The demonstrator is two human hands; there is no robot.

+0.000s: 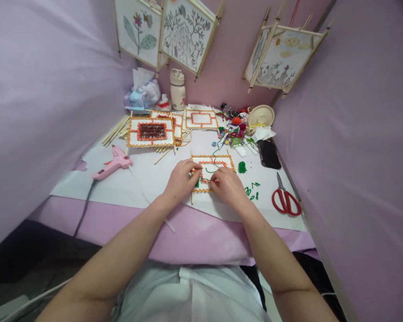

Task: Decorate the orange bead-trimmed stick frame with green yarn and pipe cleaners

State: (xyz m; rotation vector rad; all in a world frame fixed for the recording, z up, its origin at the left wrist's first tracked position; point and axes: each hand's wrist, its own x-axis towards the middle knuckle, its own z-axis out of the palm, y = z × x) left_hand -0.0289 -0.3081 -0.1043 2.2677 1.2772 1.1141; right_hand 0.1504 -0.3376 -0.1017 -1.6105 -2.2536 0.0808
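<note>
Left hand (181,179) rests on small yarn-trimmed panel (211,172), fingers curled, pinching green yarn bit (197,182) at panel's 8 o'clock edge. Right hand (229,187) on panel's 5 o'clock side, fingertips pressed down; grasp unclear. Green yarn scraps (252,191) at 3 o'clock, red scissors (285,200) beyond. Pink glue gun (113,163) at 9 o'clock. Finished panels (151,132) at 11 o'clock. Bottle (177,89) farthest back.

Readable text: none could be made out anywhere.
Hanging panels (184,33): bore drawings of plants and flowers only, no words.
Bottle (177,90), below those panels: showed no legible label or brand.
</note>
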